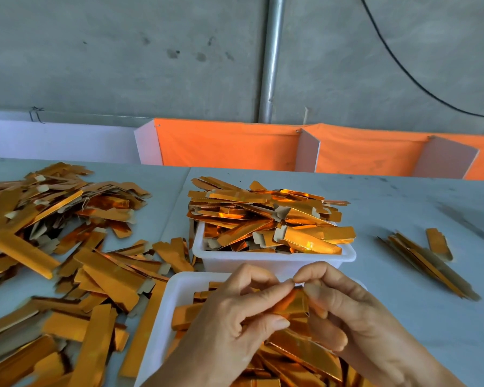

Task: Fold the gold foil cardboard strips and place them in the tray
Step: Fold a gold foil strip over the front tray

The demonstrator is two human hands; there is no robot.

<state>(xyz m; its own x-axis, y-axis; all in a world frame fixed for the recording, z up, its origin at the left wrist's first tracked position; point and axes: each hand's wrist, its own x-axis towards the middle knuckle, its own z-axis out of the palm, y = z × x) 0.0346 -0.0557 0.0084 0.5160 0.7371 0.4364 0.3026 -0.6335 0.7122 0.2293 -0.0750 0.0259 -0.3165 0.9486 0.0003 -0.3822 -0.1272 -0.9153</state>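
Strip point(292, 301) sits pinched between our left hand point(235, 319) and right hand point(347, 311), mid-fold over the near tray point(168, 308). That tray is part filled, the far tray point(263, 259) heaped; a big pile point(67, 247) waits on the tabletop point(403, 219).

Both hands, left point(229, 317) and right point(344, 305), pinch one gold strip point(292, 304) over near tray point(165, 311); far tray point(277, 259) heaped; loose strips point(53, 247) at counter point(403, 275) left edge.
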